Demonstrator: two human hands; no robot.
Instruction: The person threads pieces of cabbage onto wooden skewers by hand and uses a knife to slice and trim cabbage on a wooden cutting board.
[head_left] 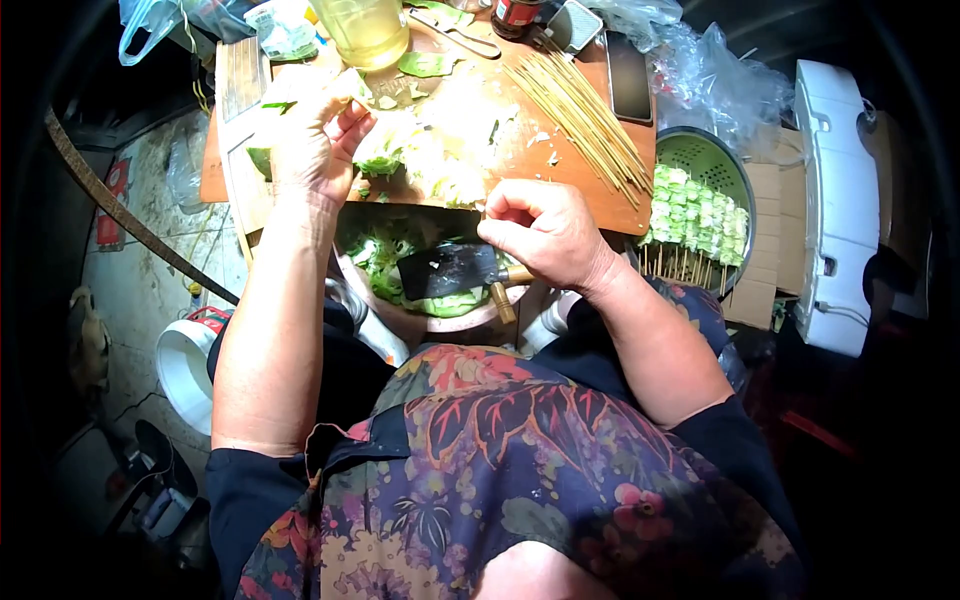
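Note:
My left hand (318, 150) is over the left side of the wooden board (470, 90), its fingers curled together against a pale green leaf piece (350, 86). At the board's front edge, my right hand (550, 230) is closed in a pinch; what it holds, if anything, is too small to make out. Chopped leaves (440, 160) lie between the hands. Below the board, a cleaver (450, 272) rests on a basin (450, 322) of leaves. Bare wooden skewers (580, 120) lie on the board's right side.
A green colander (735, 165) at the right holds skewered leaf pieces (695, 215). A yellowish container (365, 35), scissors (455, 32), a dark bottle (515, 15) and a phone (628, 78) sit toward the back. A white bucket (185, 370) stands lower left.

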